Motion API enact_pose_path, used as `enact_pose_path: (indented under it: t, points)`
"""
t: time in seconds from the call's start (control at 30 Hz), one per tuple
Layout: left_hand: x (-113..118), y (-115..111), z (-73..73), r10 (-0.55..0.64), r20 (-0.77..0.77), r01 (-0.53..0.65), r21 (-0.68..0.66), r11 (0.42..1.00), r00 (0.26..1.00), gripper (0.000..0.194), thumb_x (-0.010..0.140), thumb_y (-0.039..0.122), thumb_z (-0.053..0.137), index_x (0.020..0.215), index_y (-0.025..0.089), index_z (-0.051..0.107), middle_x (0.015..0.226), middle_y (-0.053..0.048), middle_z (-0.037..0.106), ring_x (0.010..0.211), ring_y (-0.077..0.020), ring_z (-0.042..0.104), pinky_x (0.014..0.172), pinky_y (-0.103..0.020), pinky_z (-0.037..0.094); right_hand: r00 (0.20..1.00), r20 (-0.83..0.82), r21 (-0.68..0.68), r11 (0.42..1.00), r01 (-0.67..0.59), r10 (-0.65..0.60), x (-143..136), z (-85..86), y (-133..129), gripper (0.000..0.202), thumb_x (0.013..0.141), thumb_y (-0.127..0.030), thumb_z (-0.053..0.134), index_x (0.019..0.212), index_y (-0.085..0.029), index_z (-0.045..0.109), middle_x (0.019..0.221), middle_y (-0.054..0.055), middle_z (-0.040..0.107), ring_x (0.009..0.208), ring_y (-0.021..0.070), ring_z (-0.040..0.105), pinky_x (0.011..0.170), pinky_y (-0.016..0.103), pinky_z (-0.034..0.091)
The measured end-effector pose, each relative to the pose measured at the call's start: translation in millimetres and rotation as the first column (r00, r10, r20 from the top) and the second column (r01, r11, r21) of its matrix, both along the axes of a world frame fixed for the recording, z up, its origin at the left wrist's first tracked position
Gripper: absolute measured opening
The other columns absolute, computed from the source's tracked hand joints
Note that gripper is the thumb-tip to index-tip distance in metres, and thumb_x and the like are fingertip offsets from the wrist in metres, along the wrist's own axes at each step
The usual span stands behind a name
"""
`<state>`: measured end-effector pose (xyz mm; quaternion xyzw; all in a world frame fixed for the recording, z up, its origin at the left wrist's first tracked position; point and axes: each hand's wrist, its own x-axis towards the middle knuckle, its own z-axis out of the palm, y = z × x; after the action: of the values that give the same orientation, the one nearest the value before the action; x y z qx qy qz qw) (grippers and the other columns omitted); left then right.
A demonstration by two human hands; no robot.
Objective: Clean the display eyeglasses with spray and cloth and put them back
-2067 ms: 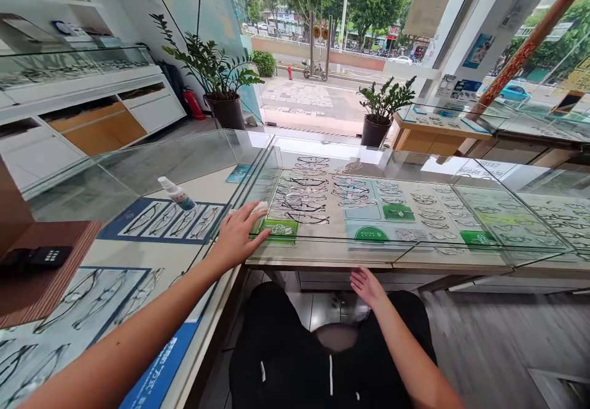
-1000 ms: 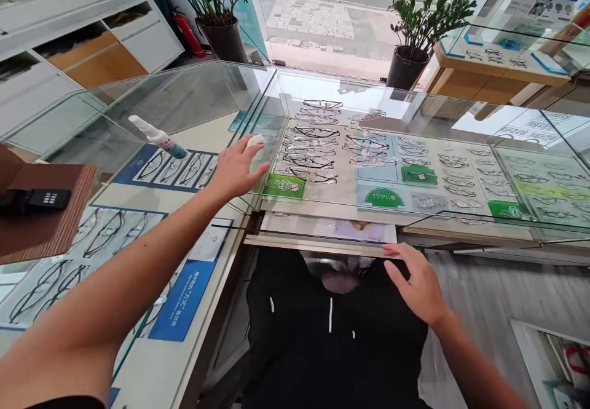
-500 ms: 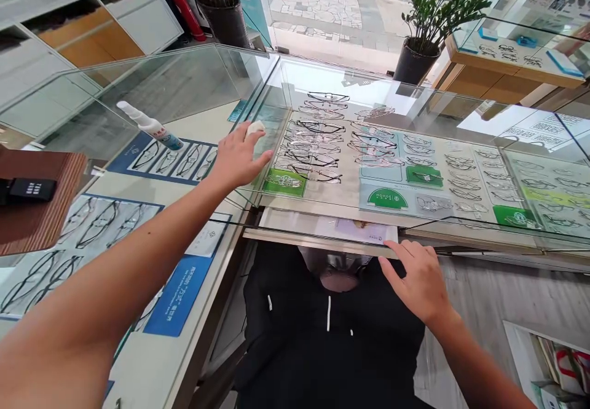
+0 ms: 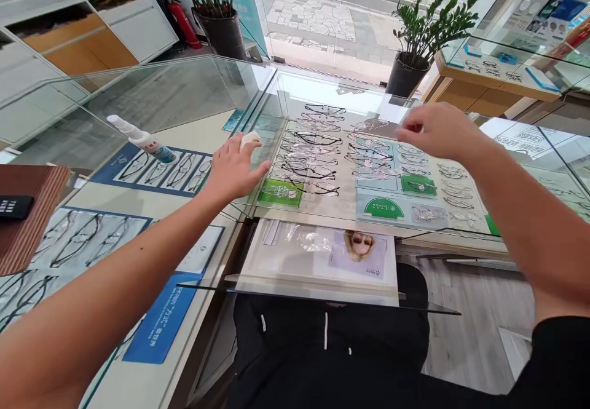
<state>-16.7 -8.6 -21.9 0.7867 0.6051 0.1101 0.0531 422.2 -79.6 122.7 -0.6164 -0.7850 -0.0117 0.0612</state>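
Observation:
My left hand (image 4: 237, 166) rests over the glass counter top with its fingers partly spread. A small crumpled white cloth or tissue (image 4: 250, 140) shows between its thumb and index finger. My right hand (image 4: 436, 129) is raised over the right part of the display case, with its fingers curled in. Whether anything is inside them is hidden. Below lie rows of eyeglasses (image 4: 313, 150) in the case. In front of my body, a white drawer (image 4: 276, 267) stands pulled out, holding a card with a face print (image 4: 364, 252) and clear plastic wrapping (image 4: 308, 237).
A white spray bottle (image 4: 141, 138) stands on the glass at left. Near it are a brown wood-grain board (image 4: 41, 212) and a black object (image 4: 16, 207). A glass edge (image 4: 322, 301) crosses in front of the drawer. Potted plants (image 4: 225, 34) stand beyond the counter.
My right hand has left the drawer's front edge and risen over the case, its fingers curling. The drawer now shows much farther out. My left hand has hardly moved.

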Motion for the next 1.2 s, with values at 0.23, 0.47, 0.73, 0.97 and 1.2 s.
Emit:
enact_pose_path:
  t: [0.23, 0.47, 0.73, 0.97, 1.2]
  points:
    - [-4, 3, -2.4, -0.008, 0.032, 0.008, 0.015, 1.0, 0.999, 0.068, 0.102, 0.065, 0.042, 0.157, 0.026, 0.052, 0.177, -0.016, 0.034, 0.165, -0.0397, 0.029, 0.132, -0.059, 0.026, 0.975, 0.192, -0.098, 0.991, -0.09, 0.108, 22, -71.7, 126, 0.042, 0.104, -0.036, 0.05, 0.099, -0.017, 0.087, 0.138, 0.013, 0.077, 0.134, 0.042, 0.056, 0.109, 0.059, 0.042]
    - [-4, 4, -3.6, 0.002, 0.031, -0.003, 0.021, 1.0, 1.0, 0.066, 0.102, 0.063, 0.044, 0.156, 0.026, 0.052, 0.175, -0.016, 0.035, 0.164, -0.0388, 0.03, 0.131, -0.058, 0.026, 0.981, 0.131, -0.057, 0.989, -0.137, 0.144, 27, -92.8, 139, 0.043, 0.104, -0.031, 0.047, 0.101, -0.018, 0.088, 0.127, 0.012, 0.083, 0.127, 0.0394, 0.059, 0.107, 0.058, 0.042]
    - [-3, 4, -4.6, -0.001, 0.056, -0.001, 0.041, 0.999, 0.998, 0.065, 0.101, 0.062, 0.047, 0.155, 0.026, 0.053, 0.173, -0.016, 0.038, 0.163, -0.0377, 0.032, 0.131, -0.057, 0.027, 0.999, 0.005, -0.12, 0.992, -0.043, 0.043, 8, -89.3, 134, 0.039, 0.099, -0.044, 0.059, 0.099, -0.017, 0.088, 0.12, 0.014, 0.083, 0.124, 0.0391, 0.061, 0.106, 0.055, 0.047]
    - [-2, 5, -4.6, -0.016, 0.062, 0.014, 0.045, 0.999, 0.998, 0.066, 0.102, 0.064, 0.044, 0.154, 0.025, 0.054, 0.172, -0.019, 0.039, 0.164, -0.037, 0.03, 0.13, -0.058, 0.026, 0.997, -0.066, -0.205, 0.978, 0.026, -0.04, 3, -84.5, 123, 0.023, 0.085, -0.037, 0.071, 0.086, -0.02, 0.086, 0.115, 0.009, 0.083, 0.108, 0.0306, 0.069, 0.101, 0.047, 0.052]
    - [-4, 8, -10.9, -0.03, 0.079, 0.023, 0.089, 0.996, 0.996, 0.066, 0.101, 0.064, 0.045, 0.153, 0.026, 0.055, 0.169, -0.019, 0.042, 0.161, -0.0377, 0.034, 0.129, -0.058, 0.029, 0.998, -0.053, -0.229, 0.973, 0.031, -0.044, 3, -82.2, 113, 0.02, 0.081, -0.032, 0.074, 0.092, -0.021, 0.087, 0.119, 0.005, 0.082, 0.106, 0.0268, 0.069, 0.096, 0.041, 0.052]
